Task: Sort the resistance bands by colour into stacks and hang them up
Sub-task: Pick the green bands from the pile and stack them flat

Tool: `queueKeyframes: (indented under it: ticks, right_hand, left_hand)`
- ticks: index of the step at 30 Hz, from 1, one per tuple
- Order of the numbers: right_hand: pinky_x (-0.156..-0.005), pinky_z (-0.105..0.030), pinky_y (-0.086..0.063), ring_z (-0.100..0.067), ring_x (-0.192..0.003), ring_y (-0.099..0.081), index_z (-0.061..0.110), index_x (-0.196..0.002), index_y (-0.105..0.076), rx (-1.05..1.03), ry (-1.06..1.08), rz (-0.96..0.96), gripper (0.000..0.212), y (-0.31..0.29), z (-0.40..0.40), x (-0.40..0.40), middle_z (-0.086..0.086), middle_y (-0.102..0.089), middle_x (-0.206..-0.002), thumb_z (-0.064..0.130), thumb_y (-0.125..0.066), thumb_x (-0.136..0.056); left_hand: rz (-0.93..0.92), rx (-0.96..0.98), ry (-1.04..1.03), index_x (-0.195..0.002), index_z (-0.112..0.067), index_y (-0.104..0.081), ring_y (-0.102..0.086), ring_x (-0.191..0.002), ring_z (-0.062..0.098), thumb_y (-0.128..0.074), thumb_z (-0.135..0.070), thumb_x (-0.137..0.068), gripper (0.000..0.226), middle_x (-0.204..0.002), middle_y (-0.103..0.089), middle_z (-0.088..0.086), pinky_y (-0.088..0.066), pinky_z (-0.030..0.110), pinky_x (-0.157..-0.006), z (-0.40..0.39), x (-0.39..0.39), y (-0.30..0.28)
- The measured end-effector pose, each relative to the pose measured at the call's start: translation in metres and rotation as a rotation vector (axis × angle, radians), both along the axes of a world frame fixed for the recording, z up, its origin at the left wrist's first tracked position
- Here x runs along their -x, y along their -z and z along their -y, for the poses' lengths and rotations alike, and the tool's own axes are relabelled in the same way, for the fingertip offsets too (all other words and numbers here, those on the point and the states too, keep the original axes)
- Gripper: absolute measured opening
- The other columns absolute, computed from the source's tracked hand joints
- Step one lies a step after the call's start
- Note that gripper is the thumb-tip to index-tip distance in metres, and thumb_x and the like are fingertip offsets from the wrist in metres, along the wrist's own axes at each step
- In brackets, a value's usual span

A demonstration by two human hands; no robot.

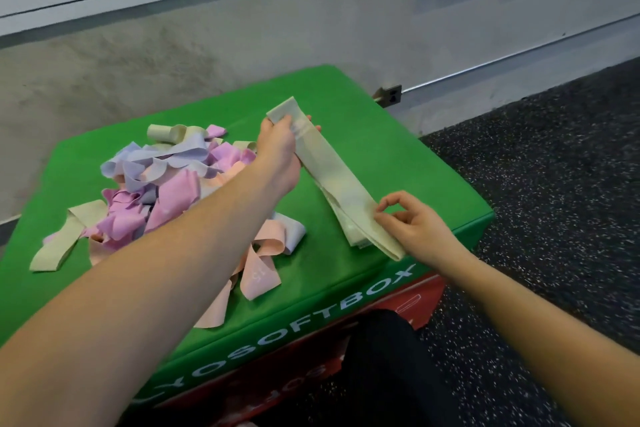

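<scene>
Head view: we find pale green bands [330, 180] laid flat as a stack on the right part of the green soft box [363, 107], apart from the mixed pile [166, 184] of lilac, pink, peach and green bands at left, which we judge still unsorted. The left hand [278, 146] grips the stack's far end; the right hand [414, 222] pinches its near end between thumb and forefinger, apparently to align the edges. No hanging point is identifiable.
</scene>
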State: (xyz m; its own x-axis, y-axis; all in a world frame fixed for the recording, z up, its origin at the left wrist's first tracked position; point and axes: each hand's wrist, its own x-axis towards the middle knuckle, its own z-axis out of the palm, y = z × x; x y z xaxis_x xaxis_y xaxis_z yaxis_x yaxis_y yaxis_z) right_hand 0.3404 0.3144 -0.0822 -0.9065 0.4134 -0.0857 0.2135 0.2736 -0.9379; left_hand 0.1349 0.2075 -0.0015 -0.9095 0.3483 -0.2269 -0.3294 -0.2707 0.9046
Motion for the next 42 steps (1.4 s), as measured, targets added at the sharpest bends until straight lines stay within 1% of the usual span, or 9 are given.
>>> queueKeyframes:
  ticks: [4,13,16,19,22,26,30,37,42]
  right_hand:
    - [-0.062,-0.022,-0.051,-0.012,-0.07,-0.063,0.016,-0.093,-0.073,0.276,-0.008,0.012,0.006,-0.004,-0.013,0.003,0.001,-0.075,-0.083,0.013,-0.069,-0.091]
    - [-0.1,-0.026,-0.051,-0.016,-0.111,-0.068,0.017,-0.112,-0.073,0.51,-0.184,0.024,0.047,-0.007,-0.037,0.015,-0.004,-0.072,-0.119,-0.012,-0.06,-0.076]
    - [-0.1,-0.039,-0.051,-0.025,-0.104,-0.069,0.03,-0.108,-0.073,0.312,-0.211,-0.024,0.062,-0.001,-0.039,0.021,0.001,-0.072,-0.116,-0.02,-0.053,-0.079]
    - [-0.061,-0.022,-0.044,-0.011,-0.062,-0.051,0.035,-0.107,-0.073,0.114,-0.235,-0.053,0.051,0.004,-0.041,0.023,0.002,-0.07,-0.09,-0.01,-0.06,-0.086]
    - [-0.067,-0.03,-0.049,-0.014,-0.068,-0.054,0.04,-0.105,-0.074,-0.01,-0.233,-0.058,0.039,0.012,-0.041,0.028,-0.001,-0.074,-0.092,0.005,-0.068,-0.088]
    - [-0.077,-0.022,-0.051,-0.003,-0.082,-0.059,0.033,-0.111,-0.073,-0.242,-0.331,-0.069,0.027,0.016,-0.041,0.035,0.017,-0.068,-0.089,0.019,-0.069,-0.089]
    - [-0.08,-0.029,-0.046,-0.005,-0.086,-0.049,0.036,-0.117,-0.071,-0.557,-0.478,0.026,0.036,0.022,-0.043,0.041,0.017,-0.056,-0.084,0.046,-0.056,-0.086]
    - [-0.08,-0.029,-0.042,-0.008,-0.079,-0.042,0.038,-0.123,-0.069,-0.743,-0.505,-0.032,0.04,0.035,-0.048,0.032,0.017,-0.045,-0.077,0.049,-0.056,-0.087]
    - [-0.069,-0.029,-0.042,-0.008,-0.074,-0.041,0.028,-0.105,-0.078,-0.764,-0.379,-0.265,0.025,0.039,-0.048,0.031,0.014,-0.045,-0.075,0.041,-0.061,-0.091]
  left_hand:
    - [-0.076,0.173,0.006,-0.122,-0.016,-0.05,-0.062,-0.092,0.018,-0.048,-0.017,-0.104,0.018,-0.11,-0.061,0.005,-0.056,0.038,-0.08,-0.014,0.018,0.012]
    - [-0.243,0.493,0.05,-0.102,-0.018,-0.059,-0.065,-0.104,0.023,-0.062,-0.01,-0.096,0.011,-0.115,-0.063,0.006,-0.059,0.033,-0.081,-0.025,0.073,0.038]
    - [-0.292,0.583,0.06,-0.106,-0.016,-0.06,-0.063,-0.102,0.02,-0.061,-0.01,-0.097,0.011,-0.113,-0.062,0.005,-0.059,0.031,-0.084,-0.029,0.083,0.048]
    - [-0.348,0.639,0.079,-0.107,-0.015,-0.06,-0.062,-0.101,0.018,-0.06,-0.008,-0.097,0.012,-0.111,-0.063,0.004,-0.057,0.028,-0.082,-0.034,0.09,0.058]
    - [-0.462,0.725,0.115,-0.099,-0.018,-0.06,-0.058,-0.092,0.016,-0.061,-0.008,-0.096,0.011,-0.103,-0.063,0.001,-0.054,0.026,-0.079,-0.038,0.094,0.066]
    - [-0.572,0.824,0.175,-0.101,-0.018,-0.06,-0.055,-0.086,0.01,-0.062,-0.012,-0.096,0.008,-0.097,-0.062,-0.004,-0.044,0.019,-0.07,-0.043,0.097,0.076]
    - [-0.685,0.964,0.257,-0.105,-0.02,-0.063,-0.058,-0.09,0.013,-0.062,-0.018,-0.097,0.008,-0.102,-0.063,-0.004,-0.049,0.024,-0.074,-0.046,0.099,0.09]
    - [-0.78,1.107,0.223,-0.115,-0.018,-0.065,-0.054,-0.115,0.02,-0.062,-0.024,-0.097,0.02,-0.129,-0.051,0.001,-0.045,0.04,-0.108,-0.05,0.104,0.105]
    - [-0.745,1.109,0.19,-0.12,-0.018,-0.064,-0.047,-0.123,0.017,-0.062,-0.027,-0.097,0.025,-0.14,-0.045,0.002,-0.037,0.032,-0.108,-0.053,0.106,0.106]
